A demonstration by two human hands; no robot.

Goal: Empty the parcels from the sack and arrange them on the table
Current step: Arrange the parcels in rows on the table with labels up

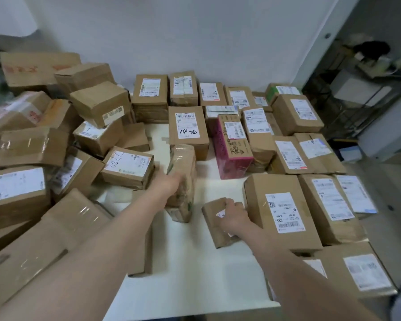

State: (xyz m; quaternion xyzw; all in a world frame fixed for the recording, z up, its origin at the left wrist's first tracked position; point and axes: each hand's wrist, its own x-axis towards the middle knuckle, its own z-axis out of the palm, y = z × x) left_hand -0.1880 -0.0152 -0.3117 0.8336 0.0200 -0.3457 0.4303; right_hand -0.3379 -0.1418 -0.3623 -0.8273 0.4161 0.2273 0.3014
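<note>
Many brown cardboard parcels cover a white table (pixel 190 286). My left hand (pixel 169 181) grips a tall, tape-wrapped parcel (pixel 183 163) standing on end near the table's middle; the hand is blurred. My right hand (pixel 233 214) holds a small brown parcel (pixel 214 225) lying flat on the table, fingers curled over its top, just left of a large labelled box (pixel 280 212). A pink box (pixel 234 147) lies behind them among neat rows of parcels. No sack is in view.
A loose heap of parcels (pixel 56 144) fills the left side. Ordered rows of labelled boxes (pixel 294 112) run along the back and right. A metal shelf rack (pixel 366 89) stands at the far right, beyond the table edge.
</note>
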